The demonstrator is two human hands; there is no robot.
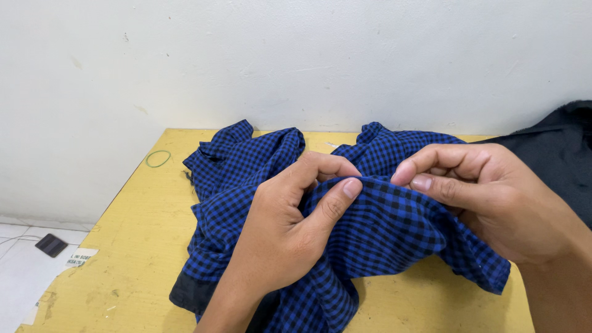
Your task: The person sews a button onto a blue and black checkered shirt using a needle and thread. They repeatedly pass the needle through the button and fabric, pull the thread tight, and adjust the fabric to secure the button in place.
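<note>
I have the blue-and-black checked shirt (pixel 382 228) bunched in a heap on the yellow table (pixel 135 246), and both my hands are on one raised fold of it near the middle of the heap; my left hand (pixel 290 228) is closed on the cloth, thumb on the near side of the fold and fingers curled over the far side; my right hand (pixel 493 197) pinches the same edge just beside it, thumb and forefinger pressed narrow together with the fabric between them. The two pinches sit close, nearly touching, so there is little cloth stretched between them.

To handle this step well, I judge that I should keep both grips on the very edge of the fold — not on a thick wad — so that I hold one layer and not two; the weave is thin and soft, and it will slide if I only press it lightly. Drawing the hands apart along the edge would, I think, pull the crease flat and show me which part of the garment I have; I cannot tell from here whether it is a hem, a placket or a sleeve.

A green rubber band (pixel 158 158) lies on the table's far left corner, well apart from the shirt; a dark garment (pixel 555 160) rests at the right edge, just behind my right wrist — I should keep the shirt from catching on it.
</note>
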